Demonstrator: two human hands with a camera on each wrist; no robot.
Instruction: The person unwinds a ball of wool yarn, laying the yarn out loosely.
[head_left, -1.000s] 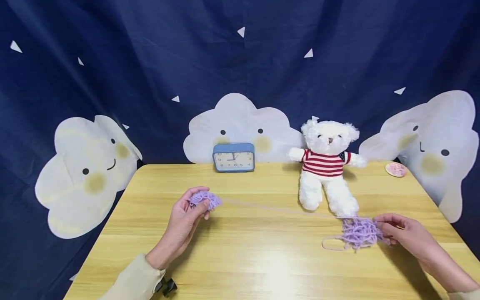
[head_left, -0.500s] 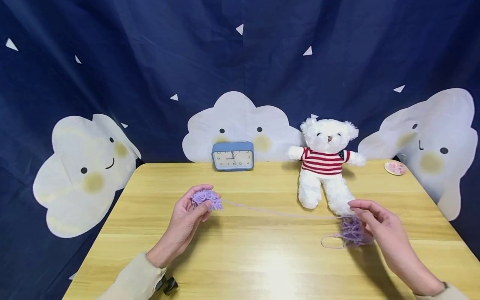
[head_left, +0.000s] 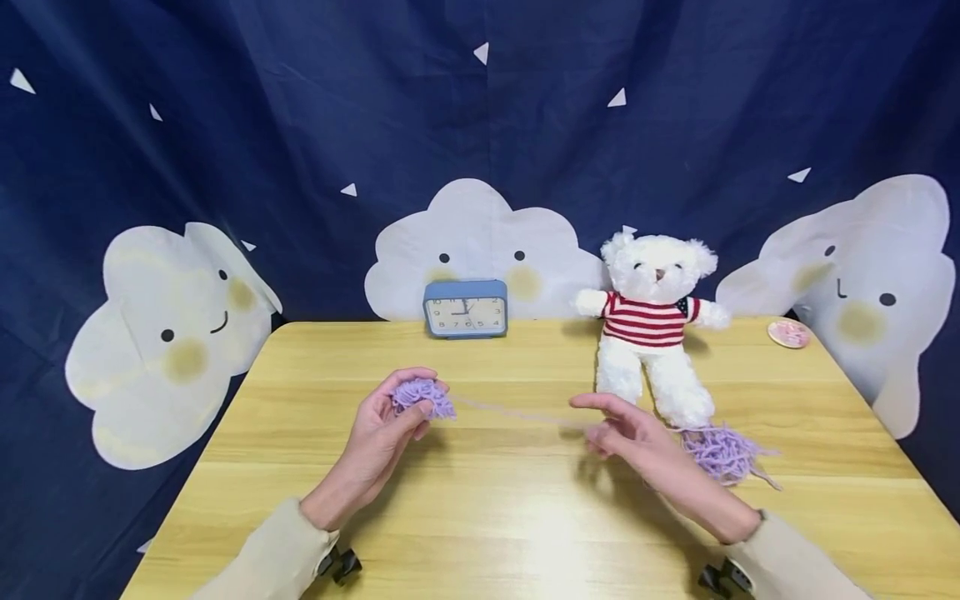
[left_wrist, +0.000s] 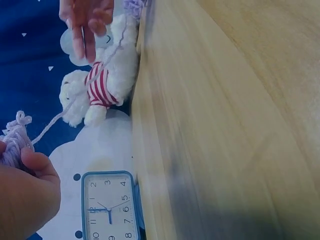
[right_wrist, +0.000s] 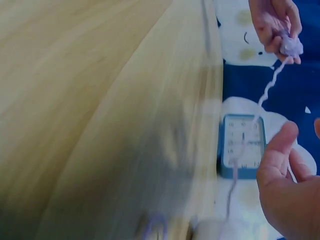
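My left hand (head_left: 378, 437) holds a small bundle of purple yarn (head_left: 423, 398) between thumb and fingers, raised over the left half of the table. From the bundle a single yarn strand (head_left: 517, 412) runs right toward a loose heap of purple yarn (head_left: 726, 454) on the tabletop. My right hand (head_left: 648, 450) is above the table between bundle and heap, thumb and fingers apart, index finger pointing left. In the right wrist view, the strand (right_wrist: 270, 86) passes beside this hand (right_wrist: 290, 185). Part of the heap is hidden behind the right hand in the head view.
A white teddy bear (head_left: 645, 322) in a striped shirt sits at the back right, just behind the yarn heap. At the back centre stands a blue clock (head_left: 467, 310). A round pink disc (head_left: 789, 334) lies near the far right corner. Behind the table (head_left: 487, 517) hangs a dark blue curtain (head_left: 300, 108).
My right hand has left the yarn heap and moved left along the strand, its fingers spreading. The left hand has stayed nearly in place with the bundle.
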